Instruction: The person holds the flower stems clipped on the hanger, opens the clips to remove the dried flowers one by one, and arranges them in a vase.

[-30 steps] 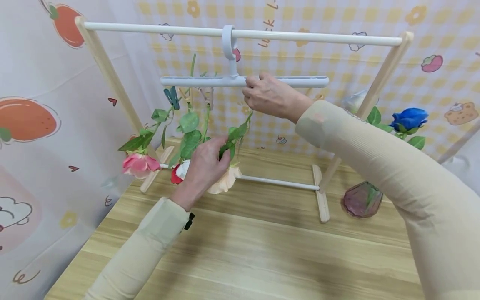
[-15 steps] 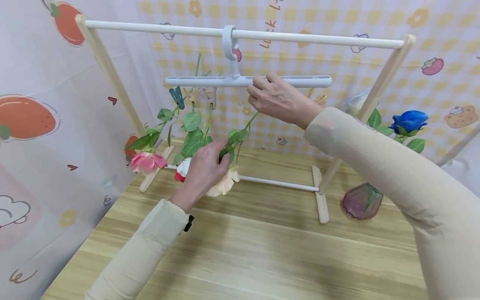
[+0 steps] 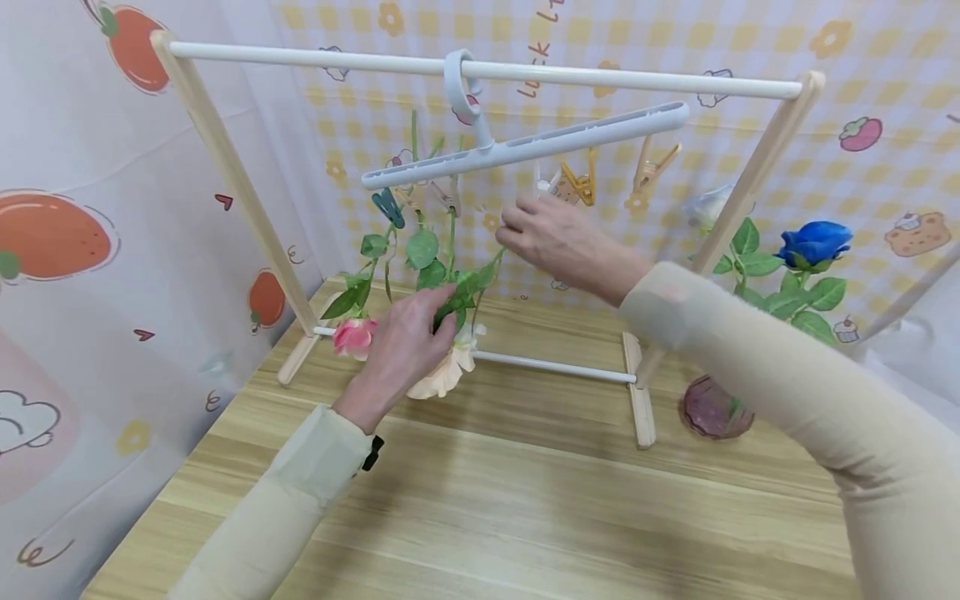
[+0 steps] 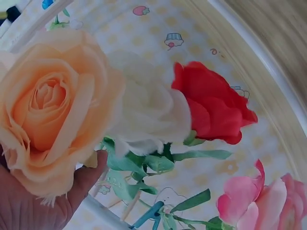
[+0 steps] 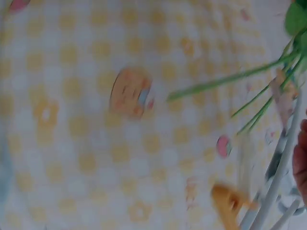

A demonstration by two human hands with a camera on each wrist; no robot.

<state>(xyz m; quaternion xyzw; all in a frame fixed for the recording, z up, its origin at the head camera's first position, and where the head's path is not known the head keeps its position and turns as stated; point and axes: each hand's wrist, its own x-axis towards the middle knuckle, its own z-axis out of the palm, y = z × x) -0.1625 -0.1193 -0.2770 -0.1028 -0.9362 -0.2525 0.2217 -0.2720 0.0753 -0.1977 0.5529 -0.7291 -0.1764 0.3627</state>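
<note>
In the head view, the left grip point(image 3: 401, 343) hides the red rose point(image 4: 213, 108) and the right sleeve point(image 3: 738, 362) covers part of the glass vase point(image 3: 708, 408). In the left wrist view, the peach rose point(image 4: 50, 108) masks most of the fingers, and the edge crops the pink rose point(image 4: 242, 199). In the right wrist view, the yellow clothespin point(image 5: 226, 205) is blurred.

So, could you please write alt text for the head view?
A person's left hand holds a peach rose head down by its leafy stem, the right hand higher beside it, below a tilted hanger hooked on a white rail. A pink rose hangs from a teal clip at the hanger's lower end; a blue rose shows at right.
</note>
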